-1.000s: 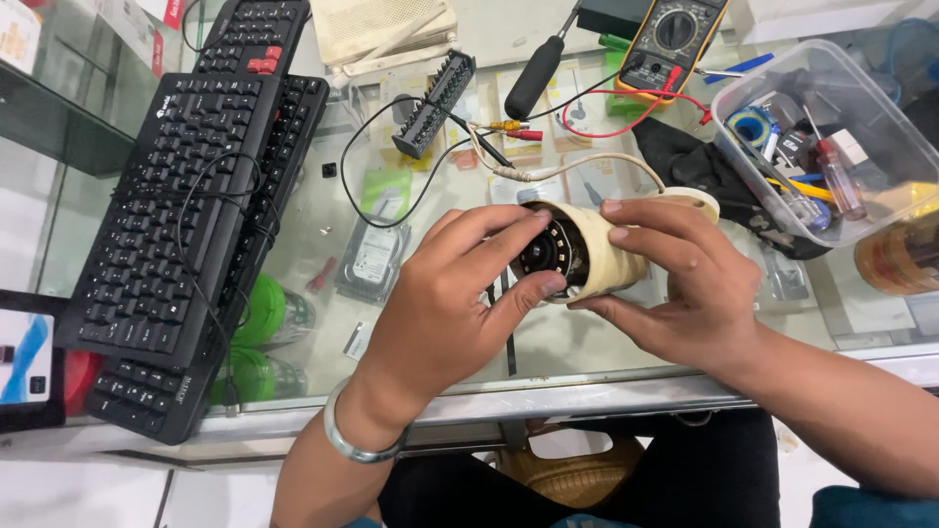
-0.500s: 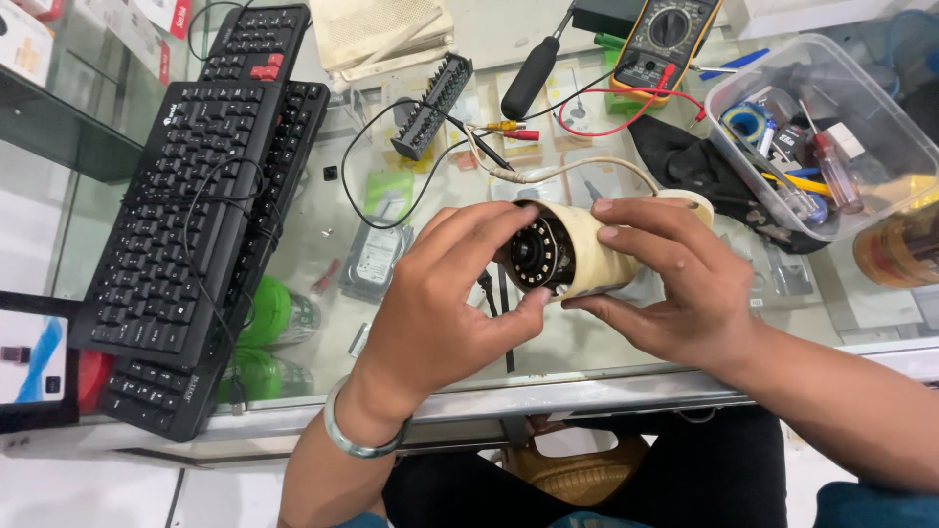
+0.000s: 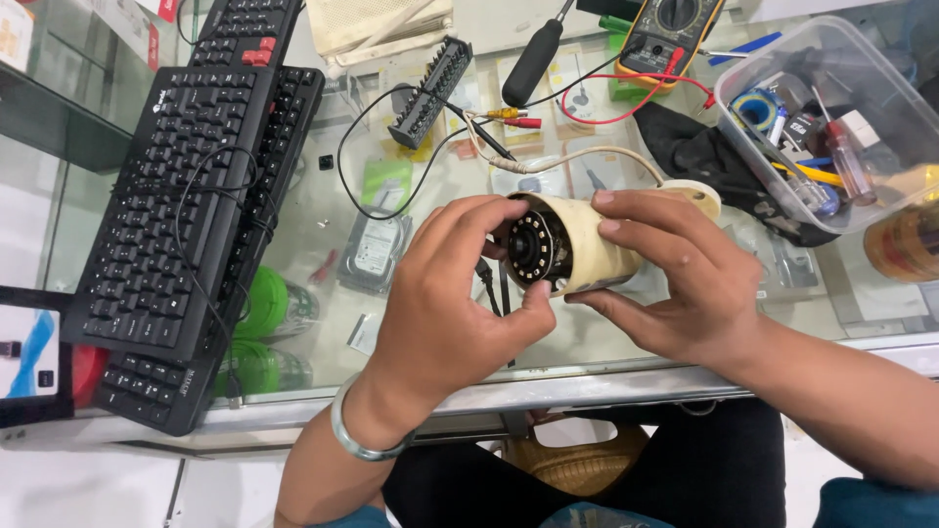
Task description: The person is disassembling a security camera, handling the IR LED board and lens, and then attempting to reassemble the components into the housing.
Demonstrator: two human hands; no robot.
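A cream cylindrical security camera (image 3: 587, 249) with a black front ring of small lights is held above the glass counter (image 3: 606, 342). My right hand (image 3: 675, 284) wraps around its body from the right. My left hand (image 3: 440, 303) grips the front rim, fingers over the top and thumb under the black lens ring. A beige cable (image 3: 577, 156) runs from the camera's rear toward red and yellow connectors (image 3: 509, 117).
Two black keyboards (image 3: 186, 215) lie stacked at the left. A black screwdriver (image 3: 533, 61), a yellow multimeter (image 3: 675, 29) with red lead, a black terminal block (image 3: 430, 90), and a clear plastic box of parts (image 3: 822, 117) sit beyond the camera.
The camera has tilted slightly, its black front now facing more to the left. My left fingers have shifted around the front rim. My right hand keeps its hold.
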